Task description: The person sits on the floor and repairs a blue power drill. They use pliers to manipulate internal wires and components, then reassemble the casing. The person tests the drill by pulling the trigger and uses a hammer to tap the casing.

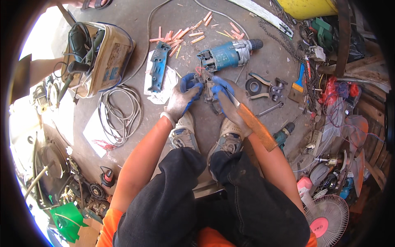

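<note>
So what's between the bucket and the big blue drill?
In the head view: a grey cable, then a blue casing piece lying partly on white paper.

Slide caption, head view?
Gloved left hand and right hand on a dark part, orange-brown tool in the right, near a blue drill.

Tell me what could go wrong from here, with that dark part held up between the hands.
The thin red wires beside the dark part in the left hand might snag or pull. The long orange-brown tool in the right hand could slip and scrape something. Loose pinkish sticks lie near the blue drill body, so splinters might get into it.
</note>
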`<state>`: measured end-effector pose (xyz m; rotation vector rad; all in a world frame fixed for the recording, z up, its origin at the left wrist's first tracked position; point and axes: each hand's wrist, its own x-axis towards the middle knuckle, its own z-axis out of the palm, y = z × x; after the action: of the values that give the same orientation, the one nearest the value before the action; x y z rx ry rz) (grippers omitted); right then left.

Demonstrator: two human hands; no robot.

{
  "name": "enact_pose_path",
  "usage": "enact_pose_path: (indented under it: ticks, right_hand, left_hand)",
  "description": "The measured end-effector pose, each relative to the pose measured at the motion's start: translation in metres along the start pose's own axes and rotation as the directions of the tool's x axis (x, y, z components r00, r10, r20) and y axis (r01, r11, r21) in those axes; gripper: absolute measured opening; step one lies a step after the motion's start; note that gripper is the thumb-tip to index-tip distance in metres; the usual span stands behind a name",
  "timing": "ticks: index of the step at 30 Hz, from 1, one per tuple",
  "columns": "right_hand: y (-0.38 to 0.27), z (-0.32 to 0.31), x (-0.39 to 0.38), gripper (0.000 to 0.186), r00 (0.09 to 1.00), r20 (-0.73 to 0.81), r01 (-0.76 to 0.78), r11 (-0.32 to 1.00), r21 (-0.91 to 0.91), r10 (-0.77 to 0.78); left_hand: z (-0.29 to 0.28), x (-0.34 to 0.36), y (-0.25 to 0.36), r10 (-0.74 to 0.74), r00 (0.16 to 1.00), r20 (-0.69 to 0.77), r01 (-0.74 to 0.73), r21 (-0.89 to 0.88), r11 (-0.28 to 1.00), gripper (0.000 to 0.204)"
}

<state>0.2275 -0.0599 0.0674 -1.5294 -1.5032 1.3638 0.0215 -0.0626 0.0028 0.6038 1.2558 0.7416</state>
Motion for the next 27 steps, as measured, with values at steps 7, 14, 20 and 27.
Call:
enact_pose_path:
  ticks: [7,14,20,27]
  right_hand:
    - [-0.008,-0.001,-0.005,0.037,0.993,0.037,-0.118,0.988,0.098,0.115]
    - [0.000,0.000,-0.009,0.035,0.998,-0.026,-0.054,0.988,0.145,0.059]
    - [-0.016,-0.002,0.001,0.036,0.993,0.030,-0.119,0.979,0.163,0.116]
    - [0.001,-0.008,-0.016,0.037,0.978,-0.023,-0.185,0.920,0.346,0.205]
  left_hand:
    - [0.000,0.001,0.000,0.003,1.000,-0.002,-0.003,0.082,0.997,0.057]
    - [0.005,0.000,0.008,0.019,1.000,-0.014,-0.017,0.138,0.990,0.066]
    - [0.004,0.001,0.008,0.006,1.000,-0.005,-0.005,0.154,0.988,0.067]
    - [-0.001,0.010,0.007,0.019,1.000,0.023,-0.025,0.262,0.965,0.073]
